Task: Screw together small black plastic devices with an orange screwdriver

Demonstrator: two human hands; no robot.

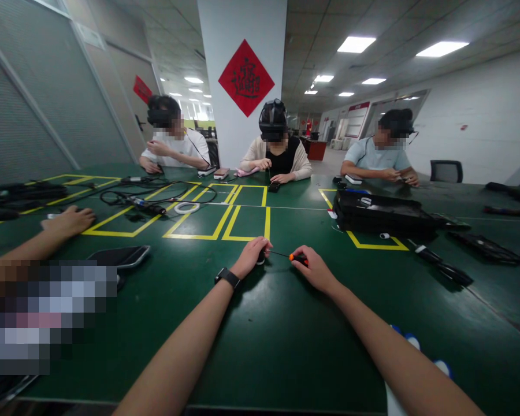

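Observation:
In the middle of the green table (260, 358), my left hand (250, 256) is closed around a small dark object (260, 258) with a pale lower edge; the fingers hide most of it. My right hand (312, 269) grips the orange and black handle of a screwdriver (300, 259). Its thin dark shaft runs left from the handle to the fingers of my left hand, where the tip is hidden. A black watch is on my left wrist. Both forearms reach in from the lower edge of the view.
Yellow tape outlines mark the table ahead. A black bag (381, 212) and cables (455, 274) lie to the right, a white cable coil (186, 207) and a dark tray-like item (121, 256) to the left. Another person's arm (39, 242) rests at left; three people sit opposite.

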